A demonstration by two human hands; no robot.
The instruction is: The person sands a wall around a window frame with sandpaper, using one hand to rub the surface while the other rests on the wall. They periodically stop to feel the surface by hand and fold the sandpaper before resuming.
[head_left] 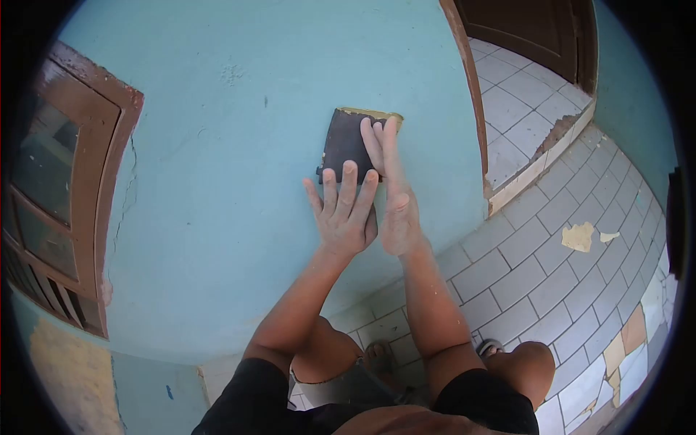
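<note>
A dark, roughly rectangular sheet that looks like sandpaper (344, 141) lies against the pale blue wall (239, 174), its top edge showing a yellowish backing. My left hand (344, 206) is spread out flat, with its fingertips at the sheet's lower edge. Turned edge-on, my right hand (395, 192) has its fingers stretched upward over the sheet's right side, and its thumb points toward me. Pale dust coats both hands. Neither hand has its fingers wrapped around anything.
A brown-framed window (76, 196) is on the left, beside a crack in the wall. On the right, a doorway with a raised tiled step (540, 156) adjoins the grey tiled floor (558, 283). Yellowish flakes (578, 237) lie on that floor. My knees and feet are below.
</note>
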